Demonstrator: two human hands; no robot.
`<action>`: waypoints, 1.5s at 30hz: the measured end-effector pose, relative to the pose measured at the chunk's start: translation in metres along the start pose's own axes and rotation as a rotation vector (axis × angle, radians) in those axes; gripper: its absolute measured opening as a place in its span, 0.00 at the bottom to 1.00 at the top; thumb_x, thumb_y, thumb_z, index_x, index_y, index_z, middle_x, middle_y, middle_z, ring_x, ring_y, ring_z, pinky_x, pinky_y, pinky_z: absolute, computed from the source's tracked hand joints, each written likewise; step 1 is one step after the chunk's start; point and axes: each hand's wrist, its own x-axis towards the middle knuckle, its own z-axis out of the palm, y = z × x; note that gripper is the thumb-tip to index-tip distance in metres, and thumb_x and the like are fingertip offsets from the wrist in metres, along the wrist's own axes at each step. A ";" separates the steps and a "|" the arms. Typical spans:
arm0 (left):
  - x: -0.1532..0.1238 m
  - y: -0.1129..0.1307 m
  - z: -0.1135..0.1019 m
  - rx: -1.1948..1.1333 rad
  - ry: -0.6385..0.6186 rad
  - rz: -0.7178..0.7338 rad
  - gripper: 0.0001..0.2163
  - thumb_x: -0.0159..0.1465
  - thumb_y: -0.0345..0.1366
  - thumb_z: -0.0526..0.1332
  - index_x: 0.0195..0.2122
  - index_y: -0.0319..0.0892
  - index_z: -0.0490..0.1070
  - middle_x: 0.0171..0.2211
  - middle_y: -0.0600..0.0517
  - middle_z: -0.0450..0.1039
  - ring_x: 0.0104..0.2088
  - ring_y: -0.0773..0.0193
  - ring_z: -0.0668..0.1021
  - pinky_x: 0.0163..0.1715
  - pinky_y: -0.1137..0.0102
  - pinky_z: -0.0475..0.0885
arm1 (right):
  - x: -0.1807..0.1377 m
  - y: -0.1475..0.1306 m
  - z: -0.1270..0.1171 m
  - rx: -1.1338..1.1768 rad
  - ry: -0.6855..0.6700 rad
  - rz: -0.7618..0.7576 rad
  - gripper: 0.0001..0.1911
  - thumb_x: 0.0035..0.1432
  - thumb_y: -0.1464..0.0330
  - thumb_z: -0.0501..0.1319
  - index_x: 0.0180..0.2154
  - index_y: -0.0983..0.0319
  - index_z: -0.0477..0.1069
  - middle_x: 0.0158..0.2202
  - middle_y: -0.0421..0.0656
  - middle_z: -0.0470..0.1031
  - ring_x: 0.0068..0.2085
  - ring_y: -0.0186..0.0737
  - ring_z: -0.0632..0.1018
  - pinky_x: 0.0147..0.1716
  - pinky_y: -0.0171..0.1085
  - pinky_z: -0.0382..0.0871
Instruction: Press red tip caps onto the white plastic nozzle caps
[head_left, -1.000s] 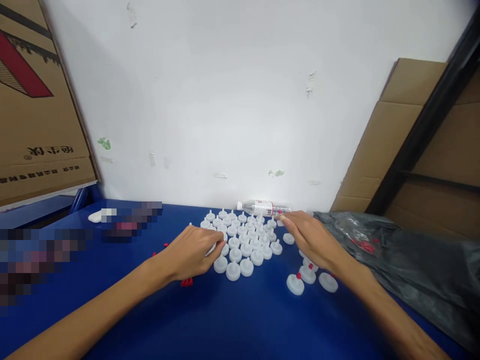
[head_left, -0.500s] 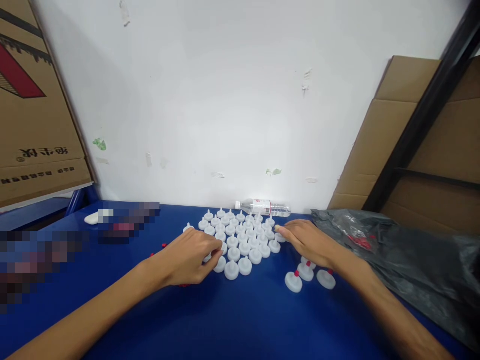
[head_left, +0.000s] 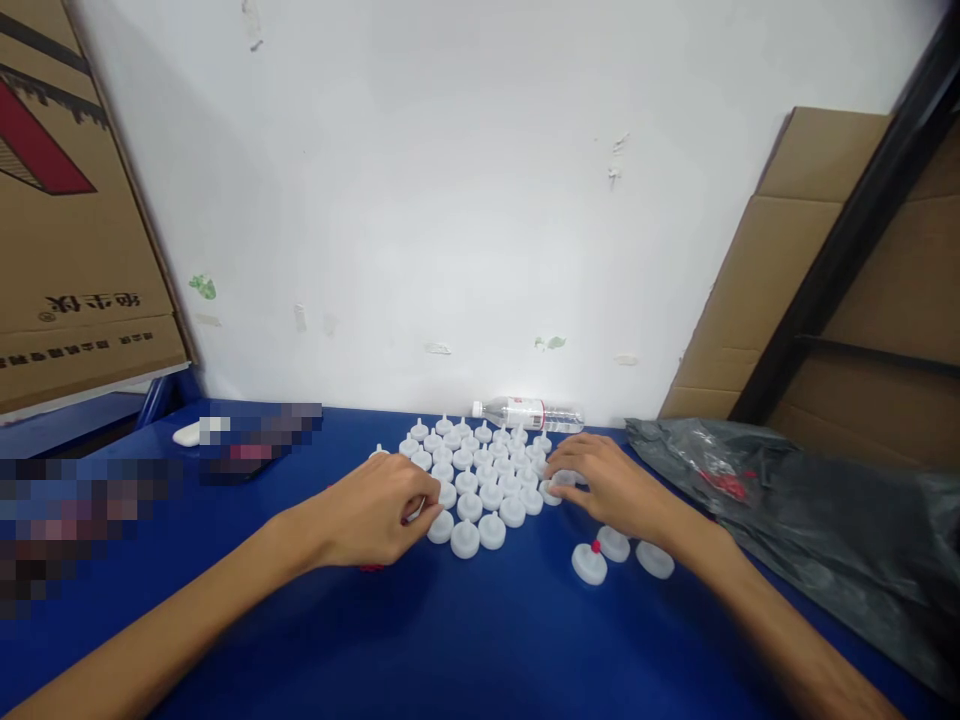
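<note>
Several white plastic caps (head_left: 480, 475) stand in close rows on the blue table (head_left: 465, 640). My left hand (head_left: 375, 515) rests at the left edge of the rows, fingers curled, fingertips touching a cap there. My right hand (head_left: 611, 485) lies at the right edge, fingers bent and pinching a white cap (head_left: 561, 480). Three loose white caps (head_left: 615, 555), one showing a red tip, sit just in front of my right wrist. A small red piece (head_left: 371, 567) peeks out under my left hand.
A clear water bottle (head_left: 529, 413) lies by the white wall behind the caps. A dark plastic bag (head_left: 795, 510) with red pieces inside covers the right of the table. Cardboard boxes (head_left: 67, 230) stand at left, flat cardboard (head_left: 825, 290) and a black frame at right.
My right hand has drawn back from the far right of the rows towards me and closed on a cap. My left hand stayed at the left edge.
</note>
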 end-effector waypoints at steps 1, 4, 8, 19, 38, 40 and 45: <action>-0.001 -0.003 -0.004 -0.064 -0.031 -0.017 0.15 0.67 0.37 0.57 0.22 0.43 0.66 0.19 0.56 0.68 0.20 0.67 0.66 0.25 0.68 0.59 | 0.000 0.000 0.002 0.002 -0.009 -0.001 0.10 0.65 0.61 0.63 0.41 0.56 0.82 0.46 0.44 0.83 0.53 0.54 0.78 0.55 0.53 0.70; -0.005 -0.014 -0.016 -0.198 -0.098 -0.070 0.10 0.65 0.40 0.62 0.27 0.45 0.78 0.23 0.55 0.72 0.23 0.66 0.71 0.26 0.70 0.63 | -0.001 0.002 0.007 0.000 -0.025 0.021 0.09 0.65 0.61 0.63 0.39 0.56 0.82 0.43 0.44 0.83 0.53 0.55 0.78 0.55 0.53 0.69; -0.012 -0.024 -0.027 -0.238 -0.153 -0.144 0.06 0.60 0.41 0.67 0.31 0.47 0.83 0.26 0.53 0.73 0.25 0.64 0.74 0.23 0.71 0.63 | -0.004 0.002 0.008 -0.011 -0.037 0.062 0.13 0.61 0.55 0.66 0.39 0.56 0.82 0.41 0.45 0.83 0.54 0.59 0.78 0.55 0.57 0.68; -0.008 -0.028 -0.011 -0.164 -0.207 -0.147 0.03 0.59 0.36 0.68 0.31 0.49 0.83 0.18 0.58 0.68 0.19 0.69 0.70 0.20 0.73 0.59 | -0.004 0.003 0.000 -0.033 0.002 0.075 0.14 0.64 0.55 0.63 0.45 0.57 0.78 0.46 0.46 0.81 0.54 0.56 0.78 0.60 0.61 0.62; 0.001 0.001 -0.015 -0.347 0.030 -0.211 0.10 0.67 0.45 0.61 0.39 0.44 0.75 0.22 0.59 0.68 0.20 0.70 0.67 0.23 0.73 0.61 | 0.000 -0.052 -0.004 -0.036 0.242 -0.116 0.17 0.69 0.58 0.60 0.54 0.58 0.70 0.52 0.49 0.76 0.52 0.51 0.77 0.51 0.50 0.73; 0.002 0.004 -0.009 -0.379 0.095 -0.222 0.11 0.67 0.46 0.61 0.39 0.44 0.75 0.18 0.60 0.65 0.19 0.70 0.66 0.22 0.73 0.61 | 0.000 -0.059 0.002 0.015 0.232 -0.172 0.17 0.70 0.61 0.60 0.57 0.58 0.68 0.53 0.48 0.77 0.53 0.48 0.77 0.55 0.50 0.71; 0.007 0.007 0.009 -0.411 0.267 -0.139 0.09 0.68 0.41 0.62 0.43 0.45 0.77 0.22 0.59 0.72 0.19 0.72 0.68 0.22 0.74 0.61 | -0.001 -0.075 0.008 0.026 0.203 -0.232 0.18 0.71 0.62 0.59 0.59 0.58 0.68 0.51 0.45 0.79 0.51 0.46 0.78 0.62 0.53 0.62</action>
